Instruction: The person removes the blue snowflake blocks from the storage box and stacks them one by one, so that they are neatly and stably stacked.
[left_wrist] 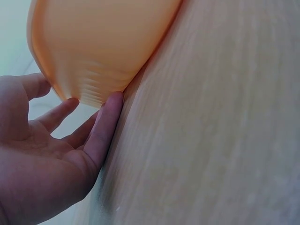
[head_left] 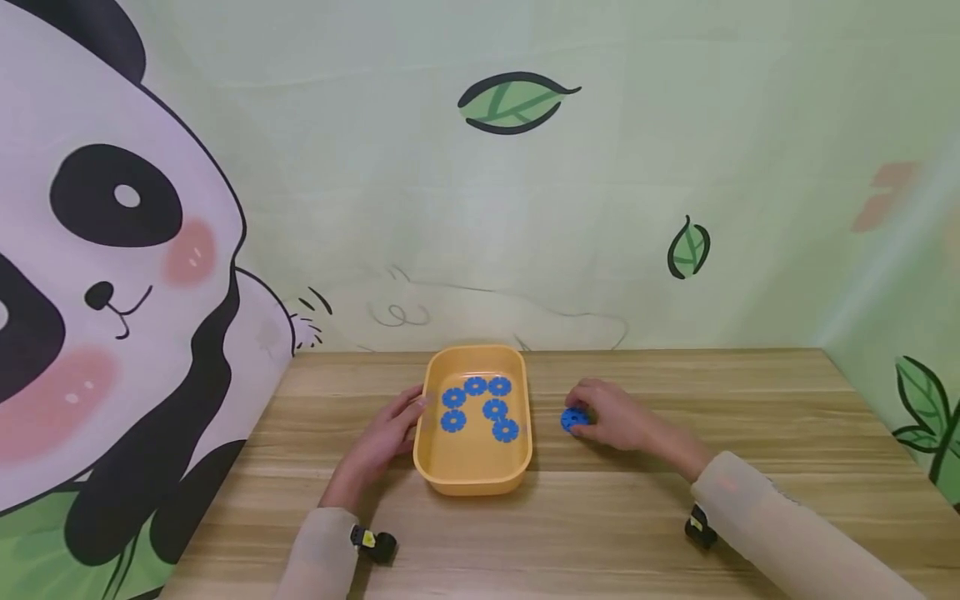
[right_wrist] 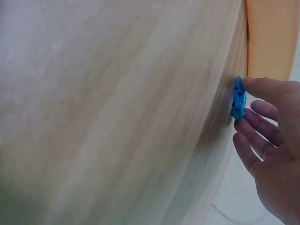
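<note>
A yellow-orange plastic tray [head_left: 472, 486] stands on the wooden table, with several blue notched snowflake discs [head_left: 453, 421] lying flat inside. My left hand [head_left: 387, 435] is at the tray's left side. In the left wrist view its extended fingers [left_wrist: 107, 123] touch the tray's outer wall [left_wrist: 108, 37]. Right of the tray, my right hand [head_left: 617, 414] pinches a small stack of blue snowflake discs [head_left: 574, 419] at the tabletop. The right wrist view shows this stack [right_wrist: 239, 99] edge-on, between the thumb and fingertips; how many discs it holds, I cannot tell.
The wooden table [head_left: 637, 533] ends at the back against a pale green wall cloth [head_left: 360, 167] printed with leaves and a large panda [head_left: 112, 275]. A small black camera [head_left: 385, 547] is on the left wrist, another [head_left: 701, 527] on the right.
</note>
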Demonstrator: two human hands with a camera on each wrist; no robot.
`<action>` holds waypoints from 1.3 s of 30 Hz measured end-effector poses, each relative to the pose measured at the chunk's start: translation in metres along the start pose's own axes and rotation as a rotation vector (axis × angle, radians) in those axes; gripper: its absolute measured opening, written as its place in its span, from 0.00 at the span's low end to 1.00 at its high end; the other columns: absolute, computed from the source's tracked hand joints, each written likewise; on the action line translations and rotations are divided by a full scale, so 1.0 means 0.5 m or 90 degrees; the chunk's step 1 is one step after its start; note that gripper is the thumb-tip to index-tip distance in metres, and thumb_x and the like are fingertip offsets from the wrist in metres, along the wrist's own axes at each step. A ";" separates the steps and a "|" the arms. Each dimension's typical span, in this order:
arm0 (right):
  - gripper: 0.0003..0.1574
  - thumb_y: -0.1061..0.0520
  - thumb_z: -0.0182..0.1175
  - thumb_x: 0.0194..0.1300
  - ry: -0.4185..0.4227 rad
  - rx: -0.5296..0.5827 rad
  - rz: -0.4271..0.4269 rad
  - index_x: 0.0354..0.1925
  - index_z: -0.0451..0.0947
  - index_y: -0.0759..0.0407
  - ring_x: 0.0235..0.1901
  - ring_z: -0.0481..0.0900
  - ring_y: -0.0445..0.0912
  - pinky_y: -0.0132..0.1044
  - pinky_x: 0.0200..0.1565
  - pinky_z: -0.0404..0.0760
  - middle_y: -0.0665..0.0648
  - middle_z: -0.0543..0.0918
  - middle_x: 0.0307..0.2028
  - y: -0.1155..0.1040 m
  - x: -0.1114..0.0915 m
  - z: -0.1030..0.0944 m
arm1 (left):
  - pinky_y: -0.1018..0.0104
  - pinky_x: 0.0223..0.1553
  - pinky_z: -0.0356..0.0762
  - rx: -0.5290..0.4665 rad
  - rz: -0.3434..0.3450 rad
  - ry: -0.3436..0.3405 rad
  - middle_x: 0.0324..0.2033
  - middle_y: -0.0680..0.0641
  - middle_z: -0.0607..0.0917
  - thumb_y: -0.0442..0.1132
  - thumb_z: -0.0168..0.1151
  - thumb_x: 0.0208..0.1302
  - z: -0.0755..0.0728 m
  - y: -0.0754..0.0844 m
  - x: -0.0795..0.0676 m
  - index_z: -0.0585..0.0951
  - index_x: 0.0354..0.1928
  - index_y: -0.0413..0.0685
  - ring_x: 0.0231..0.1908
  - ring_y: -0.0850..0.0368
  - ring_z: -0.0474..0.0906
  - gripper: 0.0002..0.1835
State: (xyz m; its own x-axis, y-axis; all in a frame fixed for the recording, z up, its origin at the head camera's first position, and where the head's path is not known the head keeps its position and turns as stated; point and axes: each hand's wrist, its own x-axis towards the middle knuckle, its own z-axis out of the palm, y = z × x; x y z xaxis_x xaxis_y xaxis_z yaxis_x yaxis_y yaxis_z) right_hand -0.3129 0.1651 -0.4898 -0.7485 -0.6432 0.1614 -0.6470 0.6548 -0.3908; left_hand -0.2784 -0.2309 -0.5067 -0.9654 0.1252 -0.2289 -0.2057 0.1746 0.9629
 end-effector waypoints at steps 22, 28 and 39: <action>0.19 0.56 0.76 0.65 -0.002 -0.015 -0.007 0.50 0.83 0.62 0.46 0.80 0.48 0.50 0.53 0.84 0.55 0.83 0.45 0.004 0.001 0.004 | 0.47 0.61 0.82 -0.011 0.006 -0.005 0.72 0.36 0.74 0.58 0.53 0.82 -0.003 0.003 -0.002 0.63 0.82 0.52 0.64 0.41 0.80 0.35; 0.19 0.55 0.76 0.65 -0.003 -0.015 -0.003 0.50 0.83 0.62 0.46 0.79 0.48 0.50 0.53 0.84 0.54 0.83 0.45 0.004 0.001 0.005 | 0.48 0.61 0.83 -0.012 0.008 -0.009 0.73 0.36 0.73 0.59 0.54 0.82 -0.001 0.003 -0.002 0.63 0.82 0.52 0.63 0.41 0.81 0.35; 0.19 0.55 0.76 0.64 0.005 -0.036 -0.020 0.49 0.83 0.62 0.44 0.79 0.47 0.48 0.50 0.84 0.54 0.83 0.43 0.005 0.001 0.010 | 0.46 0.61 0.82 -0.010 0.011 -0.009 0.72 0.36 0.74 0.58 0.53 0.82 0.000 0.001 -0.001 0.63 0.82 0.52 0.63 0.40 0.81 0.35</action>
State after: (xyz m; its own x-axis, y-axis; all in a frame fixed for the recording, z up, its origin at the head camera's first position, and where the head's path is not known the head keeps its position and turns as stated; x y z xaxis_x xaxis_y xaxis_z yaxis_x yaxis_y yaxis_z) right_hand -0.3141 0.1645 -0.4951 -0.7284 -0.6608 0.1808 -0.6775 0.6556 -0.3335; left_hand -0.2779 -0.2310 -0.5059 -0.9664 0.1417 -0.2145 -0.1920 0.1576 0.9687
